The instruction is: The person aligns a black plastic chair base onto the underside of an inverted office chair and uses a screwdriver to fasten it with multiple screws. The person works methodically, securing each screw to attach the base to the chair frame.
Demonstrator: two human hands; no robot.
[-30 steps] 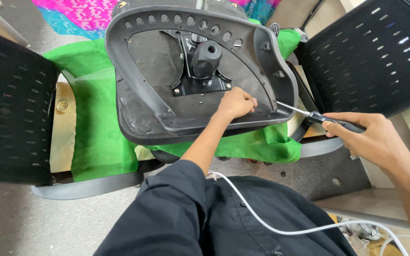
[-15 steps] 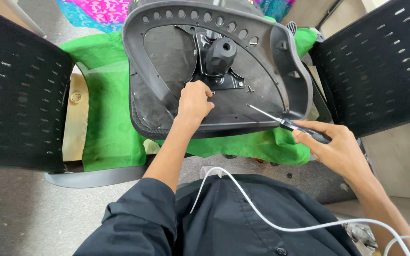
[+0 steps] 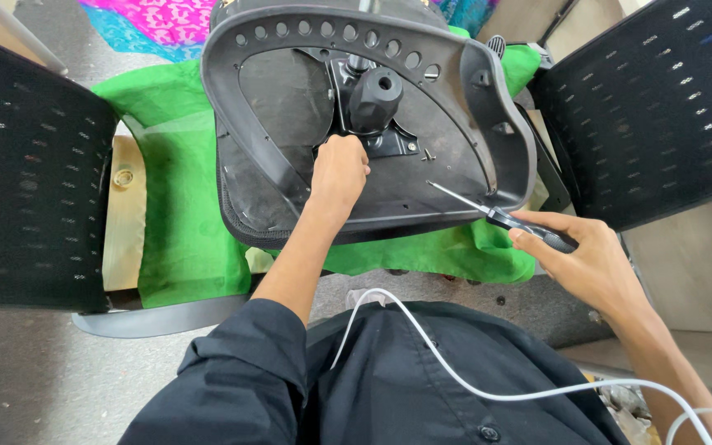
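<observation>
Head view: an upturned chair seat (image 3: 455, 132) lies on a green cloth (image 3: 175, 231), its metal mounting plate (image 3: 389, 144) uppermost. The left hand (image 3: 338, 173) rests at the plate, fingers curled, their contents hidden. The right hand (image 3: 595, 264) grips a screwdriver (image 3: 504, 218) fully, tip just over the seat's inner surface. Good practice: steady the plate, seat the tip squarely before turning.

No packages, labels, signs or screens are visible.

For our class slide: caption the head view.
Left hand on upturned chair seat; right hand holds screwdriver.
</observation>
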